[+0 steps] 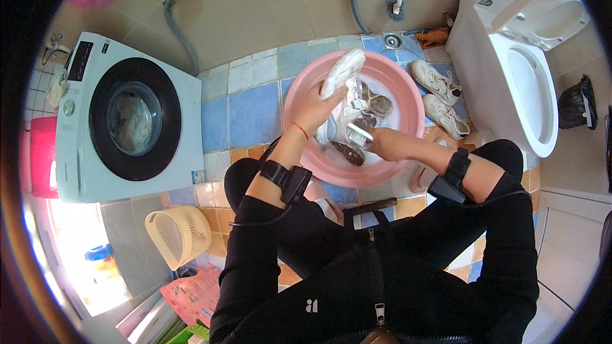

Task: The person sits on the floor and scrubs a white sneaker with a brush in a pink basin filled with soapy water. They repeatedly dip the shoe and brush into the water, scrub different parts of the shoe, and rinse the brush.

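A pink plastic basin (410, 91) stands on the tiled floor, with sudsy water and several shoes in it. My left hand (315, 107) grips a white shoe (345, 69) over the basin, its sole side turned up. In my right hand (387, 143) is a white scrub brush (359, 134), its bristles close to the pale shoe upper below my left hand. Dark-soled shoes (381, 105) lie in the suds beside it; another dark sole (349, 154) shows near the basin's near side. Parts of the shoes are hidden by my hands and foam.
Right of the basin sits a pair of white sneakers (437, 81), near a toilet (516, 91). A floor drain (392, 41) lies beyond the basin. At left are a front-loading washing machine (191, 129) and a cream plastic basket (184, 236). A toilet brush (396, 5) hangs by the wall.
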{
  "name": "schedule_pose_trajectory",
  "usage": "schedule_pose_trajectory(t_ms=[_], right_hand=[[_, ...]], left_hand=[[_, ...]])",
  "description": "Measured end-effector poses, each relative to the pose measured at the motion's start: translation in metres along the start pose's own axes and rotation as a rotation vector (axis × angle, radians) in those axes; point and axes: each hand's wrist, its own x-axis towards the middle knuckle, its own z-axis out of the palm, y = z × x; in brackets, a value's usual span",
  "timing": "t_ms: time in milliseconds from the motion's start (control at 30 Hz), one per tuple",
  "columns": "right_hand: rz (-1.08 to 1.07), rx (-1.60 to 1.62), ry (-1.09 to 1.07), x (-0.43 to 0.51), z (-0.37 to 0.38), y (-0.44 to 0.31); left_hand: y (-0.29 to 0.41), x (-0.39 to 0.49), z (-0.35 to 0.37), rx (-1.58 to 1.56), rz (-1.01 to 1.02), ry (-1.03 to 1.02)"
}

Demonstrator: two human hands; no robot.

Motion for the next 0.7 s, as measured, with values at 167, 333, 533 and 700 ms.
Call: schedule_pose_trajectory(t_ms=[167, 333, 533, 700], right_hand=[[0.313, 1.169, -0.362, 0.003, -0.022, 0.006], [-0.127, -0.070, 0.270, -0.010, 0.002, 0.013], [0.027, -0.706, 0.588, -0.006, -0.001, 0.025], [0.113, -0.330, 0.287, -0.009, 0.028, 0.017]], left_hand=[[0.020, -0.004, 0.002, 0.208, 0.221, 0.074], [0.022, -0.014, 0.009, -0.409, -0.076, 0.003], [-0.003, -0.005, 0.015, -0.663, -0.515, -0.203], [-0.007, -0.002, 0.015, -0.507, -0.334, 0.002]])
